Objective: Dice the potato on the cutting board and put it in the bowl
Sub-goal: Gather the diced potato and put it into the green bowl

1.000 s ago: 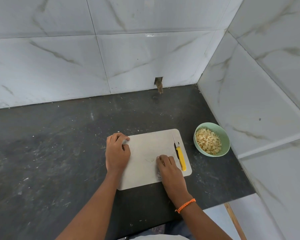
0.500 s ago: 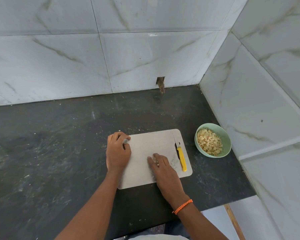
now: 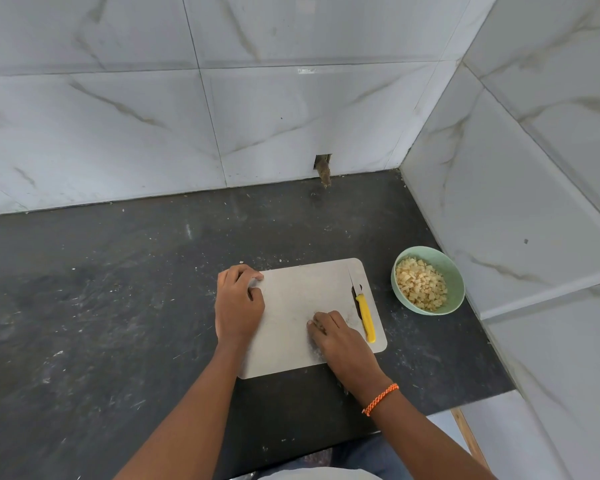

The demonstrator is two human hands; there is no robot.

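Head view shows us nearly finished: diced potato fills the green bowl, our left hand grips the cutting board edge, right hand rests flat gathering scraps, knife idle.

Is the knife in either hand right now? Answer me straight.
No: the yellow-handled knife lies on the cutting board beside the right hand, untouched by either hand.
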